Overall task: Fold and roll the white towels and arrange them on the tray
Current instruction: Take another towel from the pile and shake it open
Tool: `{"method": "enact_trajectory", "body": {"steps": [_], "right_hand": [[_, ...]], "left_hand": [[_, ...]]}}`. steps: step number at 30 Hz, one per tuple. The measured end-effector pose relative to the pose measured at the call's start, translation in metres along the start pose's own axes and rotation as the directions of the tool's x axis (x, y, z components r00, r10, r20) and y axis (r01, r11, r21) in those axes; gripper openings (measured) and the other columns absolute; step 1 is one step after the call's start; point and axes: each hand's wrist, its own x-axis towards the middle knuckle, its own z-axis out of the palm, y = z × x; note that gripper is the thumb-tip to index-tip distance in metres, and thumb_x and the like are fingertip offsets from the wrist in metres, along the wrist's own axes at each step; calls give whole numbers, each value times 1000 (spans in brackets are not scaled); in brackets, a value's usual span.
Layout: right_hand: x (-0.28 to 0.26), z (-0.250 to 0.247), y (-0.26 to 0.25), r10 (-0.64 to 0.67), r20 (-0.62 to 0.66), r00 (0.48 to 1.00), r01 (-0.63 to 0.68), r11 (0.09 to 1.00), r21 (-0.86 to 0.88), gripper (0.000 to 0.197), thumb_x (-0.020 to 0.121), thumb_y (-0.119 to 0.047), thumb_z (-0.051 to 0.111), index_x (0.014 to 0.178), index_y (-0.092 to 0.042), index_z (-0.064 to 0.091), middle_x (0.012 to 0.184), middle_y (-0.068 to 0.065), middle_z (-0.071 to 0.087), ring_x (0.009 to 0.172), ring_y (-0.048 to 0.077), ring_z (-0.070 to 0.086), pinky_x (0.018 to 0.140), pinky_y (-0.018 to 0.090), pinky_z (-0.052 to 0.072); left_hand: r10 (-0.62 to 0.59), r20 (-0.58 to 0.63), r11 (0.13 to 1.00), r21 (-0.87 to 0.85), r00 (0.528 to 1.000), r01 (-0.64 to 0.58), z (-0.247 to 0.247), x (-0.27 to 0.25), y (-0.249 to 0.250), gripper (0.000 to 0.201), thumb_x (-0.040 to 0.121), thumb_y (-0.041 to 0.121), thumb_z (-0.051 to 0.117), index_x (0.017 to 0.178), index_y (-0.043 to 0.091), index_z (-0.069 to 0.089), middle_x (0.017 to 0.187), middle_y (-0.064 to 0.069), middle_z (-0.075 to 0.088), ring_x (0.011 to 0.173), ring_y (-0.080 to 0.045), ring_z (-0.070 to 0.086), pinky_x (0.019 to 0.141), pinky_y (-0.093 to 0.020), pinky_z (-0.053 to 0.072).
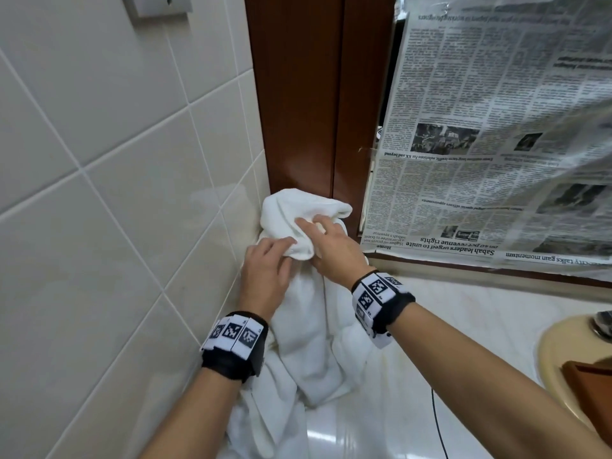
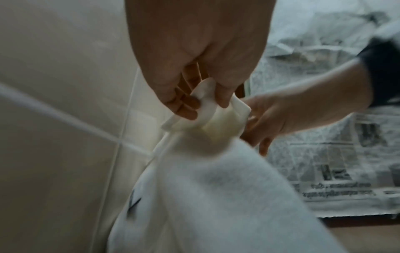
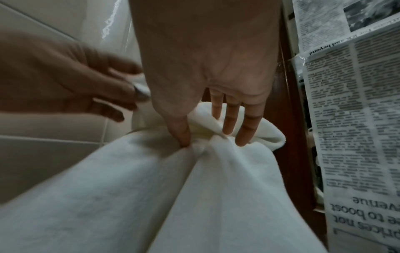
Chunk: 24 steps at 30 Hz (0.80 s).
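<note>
A white towel (image 1: 308,326) hangs bunched in the corner between the tiled wall and a wood panel, with its lower part lying on the counter. My left hand (image 1: 288,246) pinches a folded edge of the towel (image 2: 216,196) between thumb and fingers (image 2: 186,111). Just to its right, my right hand (image 1: 311,223) holds the top of the towel (image 3: 151,196), thumb (image 3: 184,135) pressed into a gathered fold and the other fingers lying over the cloth. The two hands (image 2: 207,106) (image 3: 212,138) nearly touch. Other towels are hidden or out of view.
Newspaper (image 1: 480,144) covers the mirror on the right. A brown wood panel (image 1: 298,94) stands behind the towel, and the tiled wall (image 1: 99,160) is on the left. The glossy pale counter (image 1: 430,326) holds a beige basin (image 1: 556,352) with a brown object (image 1: 586,382) in it. A thin black cable (image 1: 437,425) crosses the counter.
</note>
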Motion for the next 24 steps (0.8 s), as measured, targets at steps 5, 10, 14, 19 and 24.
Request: {"method": "enact_trajectory", "body": {"steps": [5, 10, 14, 19, 24], "right_hand": [[-20, -14, 24, -74, -104, 992, 78, 996, 42, 29, 85, -20, 66, 113, -25, 61, 121, 1, 47, 107, 28, 51, 67, 38, 51], [-77, -56, 55, -72, -341, 937, 177, 942, 286, 19, 79, -14, 77, 94, -14, 65, 106, -1, 58, 94, 21, 54, 81, 27, 46], [-144, -99, 75, -85, -296, 951, 137, 978, 158, 26, 78, -36, 72, 83, -13, 61, 113, 1, 62, 103, 21, 49, 87, 27, 38], [-229, -123, 87, 23, -93, 995, 15, 919, 395, 22, 78, -27, 62, 89, -9, 68, 104, -2, 70, 93, 7, 63, 77, 23, 48], [-304, -126, 97, 197, 20, 980, -186, 885, 426, 23, 80, -15, 63, 70, -19, 43, 64, 2, 52, 59, 4, 43, 54, 29, 31]], "left_hand": [[211, -17, 975, -63, 977, -212, -27, -27, 31, 27, 86, 5, 71, 111, 16, 71, 102, 3, 64, 90, -19, 56, 81, -28, 45], [56, 66, 998, 12, 996, -57, -27, -44, 24, 34, 86, 13, 74, 119, 20, 65, 103, 7, 60, 96, -12, 46, 88, -26, 43], [0, 92, 1000, 19, 996, -2, -14, -44, 17, 12, 88, 20, 74, 100, 22, 74, 95, 6, 60, 93, -18, 47, 85, -35, 44], [45, 225, 920, -390, 973, 47, 2, -57, 63, 11, 95, 20, 65, 105, 24, 67, 120, 17, 63, 111, 2, 57, 81, -15, 47], [94, 378, 870, -481, 921, 108, 16, -82, 109, 6, 99, 21, 59, 97, 25, 64, 95, 12, 69, 88, -8, 67, 74, -29, 57]]}}
